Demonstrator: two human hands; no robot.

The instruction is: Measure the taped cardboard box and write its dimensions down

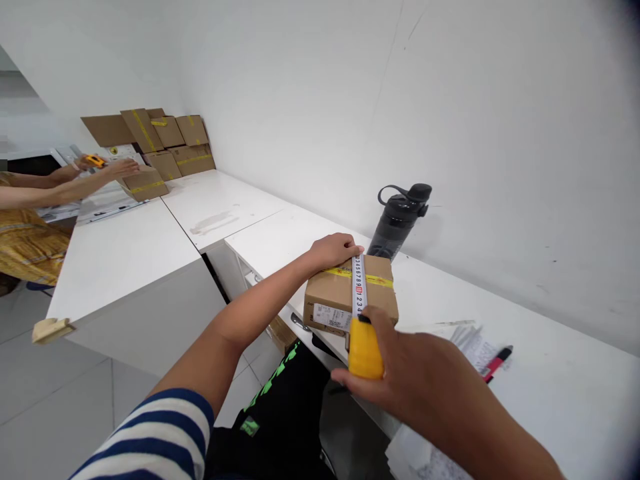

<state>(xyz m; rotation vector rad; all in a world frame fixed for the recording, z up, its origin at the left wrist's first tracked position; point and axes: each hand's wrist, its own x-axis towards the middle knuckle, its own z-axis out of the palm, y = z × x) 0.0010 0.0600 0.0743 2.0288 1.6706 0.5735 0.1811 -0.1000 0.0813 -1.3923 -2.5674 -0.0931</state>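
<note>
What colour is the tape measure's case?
The tape measure's case is yellow-orange, seen in the head view.

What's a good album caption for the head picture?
Right hand grips a yellow tape measure, its blade crossing a cardboard box to the left hand.

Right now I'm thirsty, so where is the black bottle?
In the head view, the black bottle is right of centre, on the white table between the taped cardboard box and the wall.

White desk (560,380), taped cardboard box (331,291) on it, black bottle (397,223), papers (474,345).
</note>
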